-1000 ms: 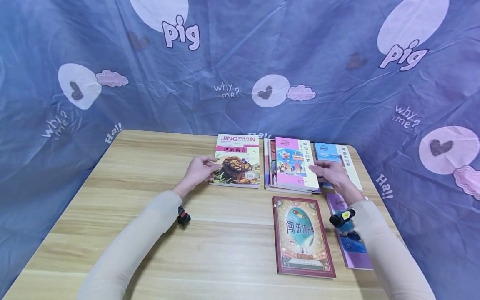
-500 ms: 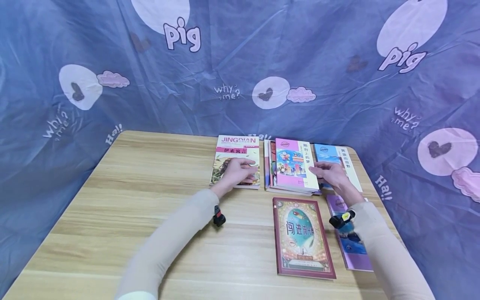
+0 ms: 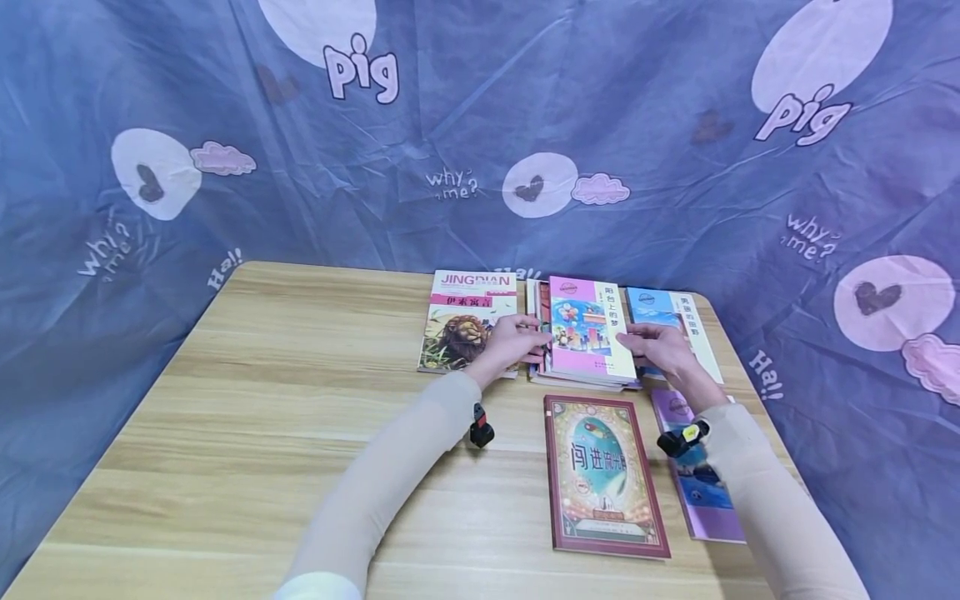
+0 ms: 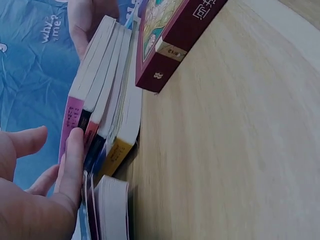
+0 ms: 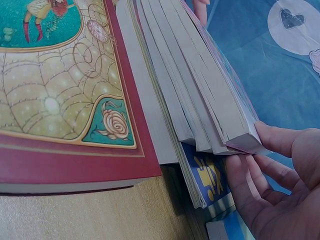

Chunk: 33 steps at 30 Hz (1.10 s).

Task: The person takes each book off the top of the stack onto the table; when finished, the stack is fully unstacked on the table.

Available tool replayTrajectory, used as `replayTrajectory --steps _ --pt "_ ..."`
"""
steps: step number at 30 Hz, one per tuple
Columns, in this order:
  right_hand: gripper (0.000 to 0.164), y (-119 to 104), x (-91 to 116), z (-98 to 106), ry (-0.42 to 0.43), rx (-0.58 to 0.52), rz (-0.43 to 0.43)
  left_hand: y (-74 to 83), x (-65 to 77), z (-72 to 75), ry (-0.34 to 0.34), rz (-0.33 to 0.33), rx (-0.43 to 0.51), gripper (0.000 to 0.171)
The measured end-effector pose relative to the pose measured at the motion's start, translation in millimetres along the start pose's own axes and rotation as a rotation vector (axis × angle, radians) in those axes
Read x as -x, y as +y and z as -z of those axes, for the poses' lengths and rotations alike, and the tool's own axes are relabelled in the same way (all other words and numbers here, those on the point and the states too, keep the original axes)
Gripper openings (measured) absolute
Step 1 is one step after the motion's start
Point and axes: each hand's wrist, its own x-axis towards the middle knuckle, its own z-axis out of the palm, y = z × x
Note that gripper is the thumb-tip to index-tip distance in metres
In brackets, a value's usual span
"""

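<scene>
A stack of several paperback books stands near the table's back edge, with a pink-and-cream book (image 3: 588, 333) on top. Along its left side, my left hand (image 3: 506, 346) touches the spines with extended fingers; its thumb stands apart from them in the left wrist view. At the opposite side my right hand (image 3: 663, 346) pinches the edge of the pink-and-cream book, thumb above and fingers below in the right wrist view. Lower books (image 5: 165, 75) in the stack sit unevenly. Left of the stack lies a lion-cover book (image 3: 457, 333), partly hidden by my left hand.
A dark red book (image 3: 607, 475) lies in front of the stack. Right of the stack is a blue-and-white book (image 3: 697, 325), partly behind my right hand. My right forearm overlaps a purple book (image 3: 705, 483). A patterned blue cloth (image 3: 375, 208) hangs behind the table (image 3: 262, 400).
My left hand has moved right, from the left edge of the lion-cover book across it to the stack's left side. My right hand has stayed at the stack's right edge.
</scene>
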Motion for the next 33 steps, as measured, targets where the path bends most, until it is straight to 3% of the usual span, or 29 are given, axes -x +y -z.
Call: replayTrajectory --steps 13,20,26,30,33 --pt "0.08 -2 3 -3 0.024 0.013 -0.006 0.3 -2.5 -11.1 0.079 -0.006 -0.093 0.052" --pt "0.081 -3 1 -4 0.055 0.032 -0.03 1.9 2.2 -16.5 0.152 -0.037 -0.215 0.06" --pt "0.082 -4 1 -6 0.062 0.037 -0.04 3.6 4.7 -20.8 0.221 -0.032 -0.312 0.055" --pt "0.081 -3 2 -5 0.052 0.014 -0.036 5.1 3.5 -20.8 0.218 -0.017 -0.296 0.052" --pt "0.08 -2 2 -5 0.036 -0.014 -0.027 5.5 1.5 -18.6 0.19 0.003 -0.229 0.051"
